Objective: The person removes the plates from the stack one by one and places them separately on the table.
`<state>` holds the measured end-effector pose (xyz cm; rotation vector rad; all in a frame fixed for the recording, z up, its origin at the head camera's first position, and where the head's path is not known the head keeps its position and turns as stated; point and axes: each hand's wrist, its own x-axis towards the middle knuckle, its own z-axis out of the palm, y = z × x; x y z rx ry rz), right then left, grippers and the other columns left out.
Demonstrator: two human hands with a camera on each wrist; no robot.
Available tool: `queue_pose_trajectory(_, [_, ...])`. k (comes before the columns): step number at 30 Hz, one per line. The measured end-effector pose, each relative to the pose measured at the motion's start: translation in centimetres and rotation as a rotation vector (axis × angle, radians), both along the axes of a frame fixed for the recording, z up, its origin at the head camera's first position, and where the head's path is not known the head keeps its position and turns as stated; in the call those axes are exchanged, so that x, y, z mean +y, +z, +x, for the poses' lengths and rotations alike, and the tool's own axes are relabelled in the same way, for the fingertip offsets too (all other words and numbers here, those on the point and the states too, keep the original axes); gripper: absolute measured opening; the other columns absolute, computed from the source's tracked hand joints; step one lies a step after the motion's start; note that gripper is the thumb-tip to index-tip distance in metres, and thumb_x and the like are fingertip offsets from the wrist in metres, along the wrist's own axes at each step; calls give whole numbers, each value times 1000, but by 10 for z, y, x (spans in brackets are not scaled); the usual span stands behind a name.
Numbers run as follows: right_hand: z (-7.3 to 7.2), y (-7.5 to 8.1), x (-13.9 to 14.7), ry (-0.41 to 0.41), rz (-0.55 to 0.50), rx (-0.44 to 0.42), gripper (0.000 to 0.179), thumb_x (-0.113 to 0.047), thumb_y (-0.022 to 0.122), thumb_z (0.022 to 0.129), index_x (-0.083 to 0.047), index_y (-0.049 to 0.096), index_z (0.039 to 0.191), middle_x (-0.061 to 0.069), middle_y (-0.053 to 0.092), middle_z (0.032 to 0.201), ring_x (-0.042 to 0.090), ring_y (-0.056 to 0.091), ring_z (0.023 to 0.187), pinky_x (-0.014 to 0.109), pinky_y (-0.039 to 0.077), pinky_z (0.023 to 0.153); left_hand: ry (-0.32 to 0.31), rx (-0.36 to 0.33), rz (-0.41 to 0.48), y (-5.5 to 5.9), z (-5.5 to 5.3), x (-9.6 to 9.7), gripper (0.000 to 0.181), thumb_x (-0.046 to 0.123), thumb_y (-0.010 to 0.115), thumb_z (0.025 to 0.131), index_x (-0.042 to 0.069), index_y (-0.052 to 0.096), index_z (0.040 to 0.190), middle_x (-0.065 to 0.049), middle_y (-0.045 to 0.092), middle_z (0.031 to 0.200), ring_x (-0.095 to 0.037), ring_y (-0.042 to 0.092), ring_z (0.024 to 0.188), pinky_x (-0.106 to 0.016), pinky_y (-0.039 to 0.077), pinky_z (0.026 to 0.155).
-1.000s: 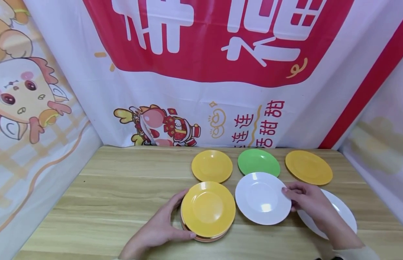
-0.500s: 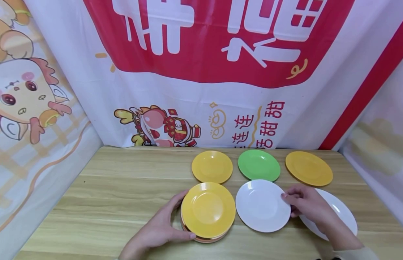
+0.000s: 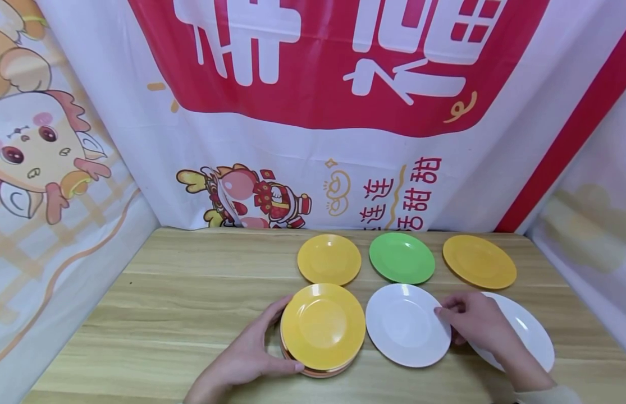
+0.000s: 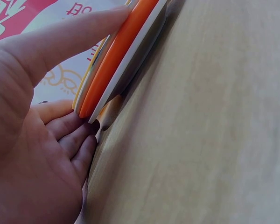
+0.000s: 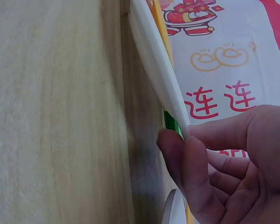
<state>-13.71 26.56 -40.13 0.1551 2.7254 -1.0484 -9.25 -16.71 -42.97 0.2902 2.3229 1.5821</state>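
My left hand (image 3: 252, 350) grips the side of a plate stack, thumb along the front rim and fingers behind it. A yellow plate (image 3: 324, 326) tops that stack; beneath it the left wrist view shows an orange plate (image 4: 116, 60) between pale ones. To the right, my right hand (image 3: 478, 324) pinches the right rim of a white plate (image 3: 407, 328) between thumb and fingers. In the right wrist view this white plate (image 5: 156, 60) is seen edge-on, close over the wooden table (image 5: 56, 112). A second white plate (image 3: 530, 331) lies partly hidden under the right forearm.
Along the back of the table lie a yellow plate (image 3: 329, 259), a green plate (image 3: 402, 258) and a darker yellow plate (image 3: 479, 261). A printed cloth (image 3: 313, 120) hangs behind, with further cloth at both sides. Bare wood (image 3: 191, 286) stretches to the left of the stack.
The right hand has brought the white plate down and toward the front, away from the green plate, which now shows whole. The left hand and its stack have stayed in place.
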Motion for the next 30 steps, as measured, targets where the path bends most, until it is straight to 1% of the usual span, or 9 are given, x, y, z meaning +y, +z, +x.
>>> queue_pose_trajectory(4, [1, 0, -1, 16, 41, 11, 21, -22, 75, 100, -2, 76, 107, 3, 70, 79, 16, 66, 62, 32, 59, 57, 1, 3, 2, 0, 0, 0, 115, 31, 103, 70, 29, 39, 165, -1, 41, 172, -30, 34, 160, -69, 12, 132])
queue_pose_trajectory(9, [2, -2, -2, 26, 53, 9, 17, -20, 75, 99, -4, 76, 104, 3, 67, 70, 17, 64, 59, 32, 58, 55, -1, 11, -3, 1, 0, 1, 114, 30, 103, 71, 28, 39, 165, -2, 41, 172, -31, 34, 161, -69, 13, 132])
queue_pose_trajectory(21, [3, -2, -5, 38, 94, 18, 13, -18, 76, 98, -5, 76, 98, 3, 66, 68, 17, 63, 55, 32, 56, 52, 11, 1, -14, 0, 0, 0, 115, 33, 103, 69, 30, 39, 165, -1, 41, 172, -31, 34, 161, -70, 12, 132])
queue_pose_trajectory(27, [6, -2, -6, 45, 107, 48, 10, -15, 76, 97, -5, 75, 94, 2, 66, 67, 16, 63, 51, 32, 56, 50, 16, -6, -34, -1, 0, 0, 116, 35, 104, 69, 31, 39, 165, -1, 41, 172, -31, 34, 161, -69, 12, 133])
queue_pose_trajectory(30, [6, -3, -6, 44, 118, 53, 11, -16, 77, 96, -5, 74, 95, 2, 66, 69, 16, 63, 51, 32, 56, 49, 15, -4, -28, -1, 0, 0, 116, 34, 104, 69, 31, 39, 165, -1, 41, 172, -30, 33, 161, -69, 12, 133])
